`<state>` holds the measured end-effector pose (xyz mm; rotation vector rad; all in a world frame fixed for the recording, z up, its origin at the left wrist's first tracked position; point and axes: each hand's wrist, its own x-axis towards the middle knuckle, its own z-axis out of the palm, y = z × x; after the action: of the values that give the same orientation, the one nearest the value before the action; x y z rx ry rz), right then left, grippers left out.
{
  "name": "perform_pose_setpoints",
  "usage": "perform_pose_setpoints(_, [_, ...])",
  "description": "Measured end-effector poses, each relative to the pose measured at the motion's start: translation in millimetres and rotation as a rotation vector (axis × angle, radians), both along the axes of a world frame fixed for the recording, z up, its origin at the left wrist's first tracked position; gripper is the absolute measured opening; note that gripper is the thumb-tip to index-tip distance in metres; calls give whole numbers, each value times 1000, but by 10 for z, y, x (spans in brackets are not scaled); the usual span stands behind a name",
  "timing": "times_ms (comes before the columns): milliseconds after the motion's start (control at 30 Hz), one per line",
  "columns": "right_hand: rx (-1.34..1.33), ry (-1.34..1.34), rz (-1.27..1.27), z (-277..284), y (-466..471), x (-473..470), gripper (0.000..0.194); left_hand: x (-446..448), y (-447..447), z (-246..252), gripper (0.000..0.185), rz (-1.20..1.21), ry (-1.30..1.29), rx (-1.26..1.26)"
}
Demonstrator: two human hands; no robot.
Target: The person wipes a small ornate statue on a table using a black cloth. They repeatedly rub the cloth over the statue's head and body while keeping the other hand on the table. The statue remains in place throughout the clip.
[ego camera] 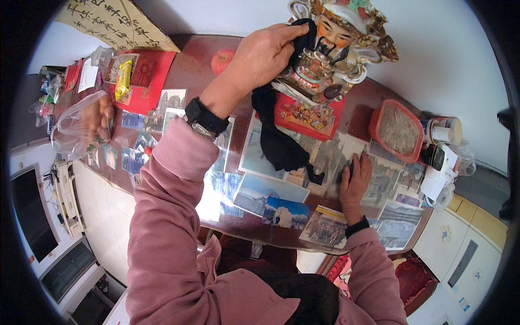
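My left hand (pixel 262 57), reaching up across the desk, grips a black cloth (pixel 280 146) and presses it to the side of a painted, gilded ceramic figurine (pixel 333 53). The rest of the cloth hangs down in front and trails over photographs. The figurine, with a black beard and a bowl-like part in front, stands on a red printed box or packet (pixel 304 115). My right hand (pixel 356 183) rests flat, fingers spread, on the photo-covered desk top (pixel 284 235), with nothing seen in it. A red apple (pixel 222 61) lies behind my left forearm.
To the right stand a red plastic tub of grey ash or sand (pixel 398 130), small containers (pixel 443 132) and crumpled plastic. At left are a clear bag of eggs or round brown items (pixel 91 122), red paper (pixel 154 81), a yellow wrapped packet (pixel 123 80) and a card with handwriting (pixel 118 24).
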<state>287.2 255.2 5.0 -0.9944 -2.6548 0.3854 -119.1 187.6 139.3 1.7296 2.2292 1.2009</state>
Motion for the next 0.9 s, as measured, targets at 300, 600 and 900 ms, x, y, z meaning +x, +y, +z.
perform_pose_setpoints(300, [7, -19, -2, -13, -2, 4, 46, 35, -68, 75, 43, 13, 41, -64])
perform_pose_setpoints(600, [4, -18, 7, -3, 0, 4, 45, 56, -205, 10, 36, 58, 87, -47])
perform_pose_setpoints(900, [4, 0, 16, 7, 5, -1, 44, -65, -251, -98, 33, 197, -282, 289])
